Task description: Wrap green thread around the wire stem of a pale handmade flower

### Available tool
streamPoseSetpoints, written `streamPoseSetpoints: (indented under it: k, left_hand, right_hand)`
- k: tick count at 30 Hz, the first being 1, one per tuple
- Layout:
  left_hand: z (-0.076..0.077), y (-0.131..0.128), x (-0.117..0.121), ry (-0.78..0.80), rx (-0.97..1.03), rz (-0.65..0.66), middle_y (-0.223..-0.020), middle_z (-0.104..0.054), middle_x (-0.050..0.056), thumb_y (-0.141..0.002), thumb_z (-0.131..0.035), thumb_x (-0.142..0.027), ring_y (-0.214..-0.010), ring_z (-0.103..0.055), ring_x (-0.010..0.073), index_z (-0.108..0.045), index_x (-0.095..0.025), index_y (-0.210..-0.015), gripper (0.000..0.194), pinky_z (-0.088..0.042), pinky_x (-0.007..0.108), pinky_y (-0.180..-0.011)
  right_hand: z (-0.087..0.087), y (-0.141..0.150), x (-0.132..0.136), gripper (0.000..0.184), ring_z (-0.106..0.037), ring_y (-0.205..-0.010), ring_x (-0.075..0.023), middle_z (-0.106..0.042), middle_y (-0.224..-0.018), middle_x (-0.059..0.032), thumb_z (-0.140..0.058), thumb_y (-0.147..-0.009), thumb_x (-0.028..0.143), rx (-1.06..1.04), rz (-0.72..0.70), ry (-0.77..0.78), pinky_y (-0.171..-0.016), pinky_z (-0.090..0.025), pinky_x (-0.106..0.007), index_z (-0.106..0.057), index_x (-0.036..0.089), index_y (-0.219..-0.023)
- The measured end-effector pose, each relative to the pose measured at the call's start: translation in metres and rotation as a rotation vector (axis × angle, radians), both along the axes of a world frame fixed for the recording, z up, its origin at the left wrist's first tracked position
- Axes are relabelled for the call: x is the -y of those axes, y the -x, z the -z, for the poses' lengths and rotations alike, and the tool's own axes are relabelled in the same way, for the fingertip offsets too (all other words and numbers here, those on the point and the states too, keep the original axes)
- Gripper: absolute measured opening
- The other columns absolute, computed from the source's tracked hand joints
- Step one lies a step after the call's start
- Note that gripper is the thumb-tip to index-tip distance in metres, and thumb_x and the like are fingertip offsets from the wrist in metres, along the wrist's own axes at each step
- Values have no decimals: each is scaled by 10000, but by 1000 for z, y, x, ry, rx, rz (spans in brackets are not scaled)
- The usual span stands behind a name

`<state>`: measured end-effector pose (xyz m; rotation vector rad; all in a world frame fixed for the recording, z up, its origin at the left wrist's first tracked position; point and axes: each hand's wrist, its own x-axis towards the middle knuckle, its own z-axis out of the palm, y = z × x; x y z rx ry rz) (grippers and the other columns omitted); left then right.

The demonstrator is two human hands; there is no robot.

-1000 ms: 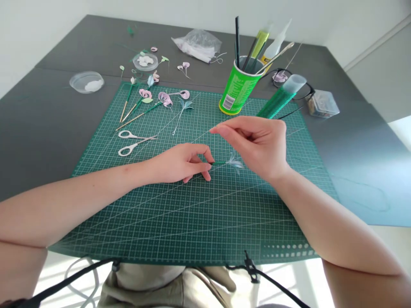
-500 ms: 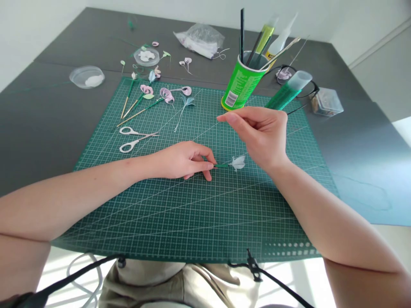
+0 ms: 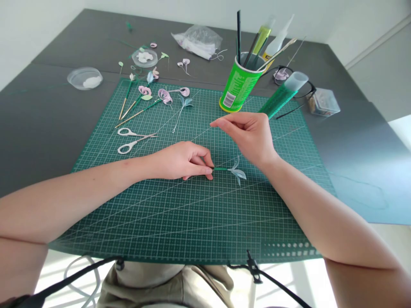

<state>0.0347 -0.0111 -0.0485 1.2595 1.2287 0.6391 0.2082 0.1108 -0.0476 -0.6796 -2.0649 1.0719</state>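
Note:
My left hand (image 3: 189, 161) pinches a flower stem between thumb and fingertips, low over the green cutting mat (image 3: 180, 214). The stem (image 3: 220, 169) is wrapped in green and points right. At its end a pale blue flower (image 3: 237, 173) spreads several thin petals. Above and to the right, my right hand (image 3: 248, 132) is closed, thumb pressed to forefinger. Whatever lies in that pinch is too fine to make out. White-handled scissors (image 3: 128, 141) lie partly open to the left. Behind my left hand rests another pale blue flower (image 3: 184, 102) with a thin bare stem.
A green can (image 3: 240, 85) of tools stands behind my right hand, beside a clear green tube (image 3: 284, 95). Pink flowers (image 3: 164, 96) on sticks lie at the mat's back left. Further back are shallow dishes (image 3: 72, 79), a plastic bag (image 3: 199, 40), glasses (image 3: 310, 90) and a clear box (image 3: 324, 102).
The blue flower has turned about its stem, so its petals now fan apart. My right hand has shifted left and slightly toward me, still pinched. My left hand keeps its hold.

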Motion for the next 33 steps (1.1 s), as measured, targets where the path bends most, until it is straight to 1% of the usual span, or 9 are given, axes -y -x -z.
streamPoseSetpoints:
  k: [3, 6, 9, 17, 21, 25, 27, 30, 33]
  left_hand:
    - [-1, 0, 0, 1, -6, -5, -866, -848, 50, -878, -745, -232, -412, -512, 68, -687, -193, -814, 95, -412, 187, -428]
    - [-1, 0, 1, 7, -2, -13, -860, -846, 56, -877, -753, -238, -406, -514, 73, -686, -193, -823, 97, -427, 200, -436]
    - [-1, 0, 0, 0, -3, 0, -855, -844, 59, -893, -732, -245, -399, -509, 70, -681, -189, -829, 100, -430, 200, -438]
    - [4, 2, -2, -38, -2, -1, -849, -842, 59, -899, -721, -251, -463, -574, 85, -667, -194, -844, 96, -476, 196, -478]
    - [6, 3, -2, -58, 1, -4, -846, -840, 62, -900, -719, -249, -477, -596, 93, -671, -194, -838, 95, -481, 200, -475]
    - [5, 1, -1, -82, 8, -34, -845, -841, 73, -896, -724, -230, -575, -688, 132, -682, -193, -835, 83, -493, 197, -483]
    - [4, 1, -1, -101, 16, -59, -844, -841, 76, -892, -733, -216, -628, -722, 149, -690, -191, -836, 75, -503, 196, -490]
    - [2, 0, -1, -126, 12, -92, -843, -842, 71, -882, -743, -177, -640, -743, 160, -702, -189, -839, 60, -510, 205, -498]
    - [2, 0, 1, -166, -3, -141, -854, -846, 61, -865, -770, -148, -765, -809, 197, -714, -191, -845, 73, -564, 228, -598]
  right_hand:
    - [0, 0, -2, 196, -287, -523, -100, -412, -520, 38, -729, -955, 301, -10, 10, 71, -528, -240, -294, -857, 229, -825]
    - [-2, 0, -3, 192, -242, -500, -90, -358, -502, 52, -722, -954, 276, -38, 13, 106, -524, -218, -297, -854, 221, -824]
    - [-2, 1, -3, 191, -244, -501, -91, -367, -498, 48, -722, -949, 274, -37, 23, 94, -524, -214, -295, -854, 224, -819]
    - [6, 1, -11, 189, -381, -569, -116, -544, -555, 12, -742, -914, 303, 91, 65, 30, -547, -285, -295, -877, 219, -812]
    - [8, 2, -14, 187, -417, -591, -121, -602, -583, 3, -749, -904, 305, 128, 61, 44, -554, -308, -291, -880, 217, -805]
    - [10, 2, -16, 184, -424, -587, -112, -633, -603, -1, -764, -899, 300, 160, 44, 85, -557, -317, -288, -879, 201, -795]
    - [12, 2, -18, 186, -405, -573, -107, -611, -586, 4, -767, -900, 297, 174, 44, 104, -550, -306, -291, -880, 199, -790]
    - [14, 3, -21, 189, -360, -550, -99, -539, -544, 20, -767, -898, 292, 177, 36, 130, -533, -266, -295, -877, 198, -776]
    - [15, 3, -21, 189, -328, -531, -89, -490, -518, 35, -758, -894, 279, 169, 17, 158, -525, -244, -294, -871, 185, -776]
